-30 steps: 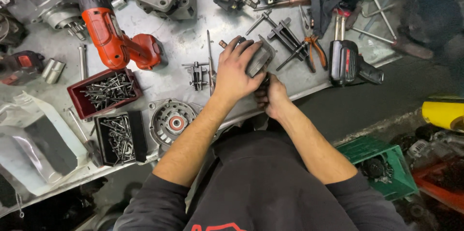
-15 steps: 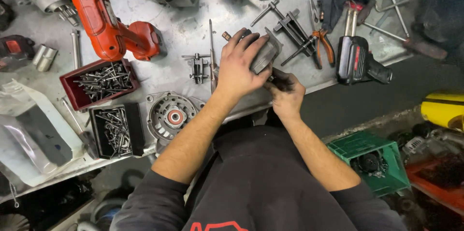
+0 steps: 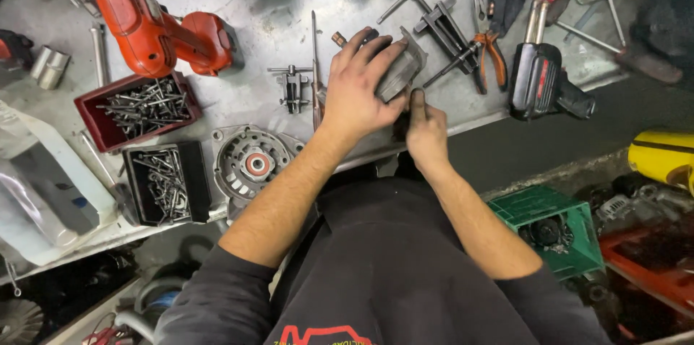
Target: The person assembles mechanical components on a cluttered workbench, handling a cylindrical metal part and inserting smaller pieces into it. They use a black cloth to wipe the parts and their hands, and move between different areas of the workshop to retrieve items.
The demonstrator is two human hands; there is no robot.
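Gripping a grey metal part (image 3: 399,74) at the workbench's (image 3: 275,34) front edge, left hand (image 3: 359,88) spread over it; right hand (image 3: 426,128) pinches its underside. Red tray (image 3: 94,117) and black tray (image 3: 191,179) near the left edge hold screws.

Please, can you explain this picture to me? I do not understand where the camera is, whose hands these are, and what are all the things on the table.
The camera sits on a person's head and looks down, so both arms are that person's own. The left hand presses on a grey metal part at the edge of the metal workbench. The right hand works beside it; what it grips is hidden. Around lie an orange cordless drill, two trays of screws, a round motor cover, pliers and a black power tool.
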